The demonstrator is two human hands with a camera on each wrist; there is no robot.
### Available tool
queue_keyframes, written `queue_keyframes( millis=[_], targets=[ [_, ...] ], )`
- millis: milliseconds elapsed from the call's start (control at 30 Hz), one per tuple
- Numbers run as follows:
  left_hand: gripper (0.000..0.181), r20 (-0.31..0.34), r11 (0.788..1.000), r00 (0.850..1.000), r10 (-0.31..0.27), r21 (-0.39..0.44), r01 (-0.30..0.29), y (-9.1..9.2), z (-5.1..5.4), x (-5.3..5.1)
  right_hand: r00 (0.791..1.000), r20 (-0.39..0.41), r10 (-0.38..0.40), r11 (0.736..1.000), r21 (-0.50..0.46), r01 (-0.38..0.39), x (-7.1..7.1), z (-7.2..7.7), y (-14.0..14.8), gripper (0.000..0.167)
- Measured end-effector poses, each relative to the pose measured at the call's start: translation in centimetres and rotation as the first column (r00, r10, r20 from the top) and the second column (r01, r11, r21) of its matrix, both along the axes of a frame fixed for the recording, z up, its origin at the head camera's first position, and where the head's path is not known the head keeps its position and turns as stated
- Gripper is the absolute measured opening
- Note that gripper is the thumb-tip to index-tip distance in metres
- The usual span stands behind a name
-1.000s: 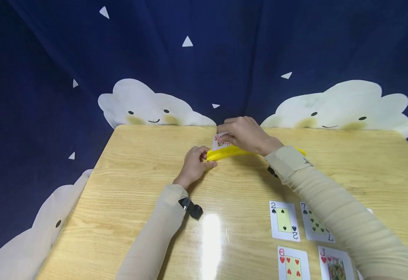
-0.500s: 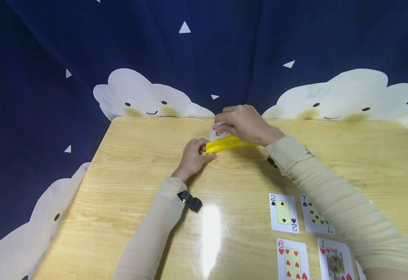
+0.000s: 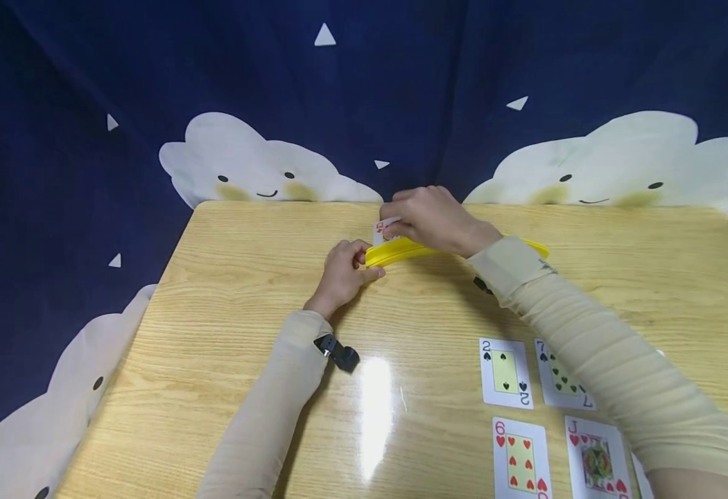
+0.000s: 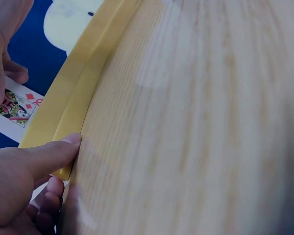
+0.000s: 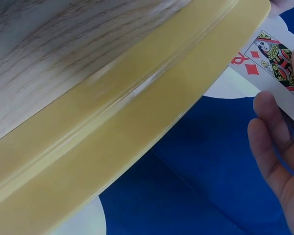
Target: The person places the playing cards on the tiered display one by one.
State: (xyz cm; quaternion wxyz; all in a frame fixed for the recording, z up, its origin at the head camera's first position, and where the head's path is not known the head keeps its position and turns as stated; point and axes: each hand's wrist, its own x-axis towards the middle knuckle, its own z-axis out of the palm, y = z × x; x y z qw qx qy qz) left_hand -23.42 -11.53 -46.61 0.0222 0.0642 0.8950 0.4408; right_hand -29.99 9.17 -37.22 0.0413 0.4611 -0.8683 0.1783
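Note:
My left hand (image 3: 341,272) pinches the left end of a yellow curved card holder (image 3: 401,251) near the table's far edge, thumb on the near side. My right hand (image 3: 434,219) reaches over the holder and pinches a playing card (image 3: 379,234) at its left part. In the right wrist view this queen of diamonds (image 5: 272,61) shows its face, with its lower edge at the holder's far side. Whether it sits in the slot cannot be told. In the left wrist view, the thumb (image 4: 54,154) presses the holder's near face.
Face-up cards lie at the near right: a two of spades (image 3: 505,374), a seven of spades (image 3: 560,378), a six of hearts (image 3: 520,457) and a jack of hearts (image 3: 598,461). The right sleeve (image 3: 607,367) covers part of that area. A dark blue curtain (image 3: 264,62) hangs behind the table (image 3: 214,305).
The head view has tilted down, so the scene sits higher in it. Slightly less of the queen of diamonds shows above the holder. Both hands keep their holds.

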Motion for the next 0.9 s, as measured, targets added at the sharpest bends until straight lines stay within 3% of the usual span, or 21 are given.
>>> queue_keyframes(
  millis=[500,633,900],
  targets=[
    [0.034,0.020,1.000,1.000,0.007,0.005,-0.007,0.3,0.1,0.0,0.993,0.000,-0.121,0.988,0.100,0.121,0.3,0.7,0.2,0.036],
    [0.034,0.010,1.000,1.000,0.000,0.015,0.000,0.5,0.1,0.0,0.986,-0.052,-0.157,0.985,0.065,0.160,0.8,1.3,1.1,0.043],
    [0.035,0.006,0.999,1.000,0.017,0.049,-0.017,0.2,0.1,0.1,0.969,-0.146,-0.200,0.979,-0.053,0.194,2.8,3.8,4.2,0.051]
  ],
)
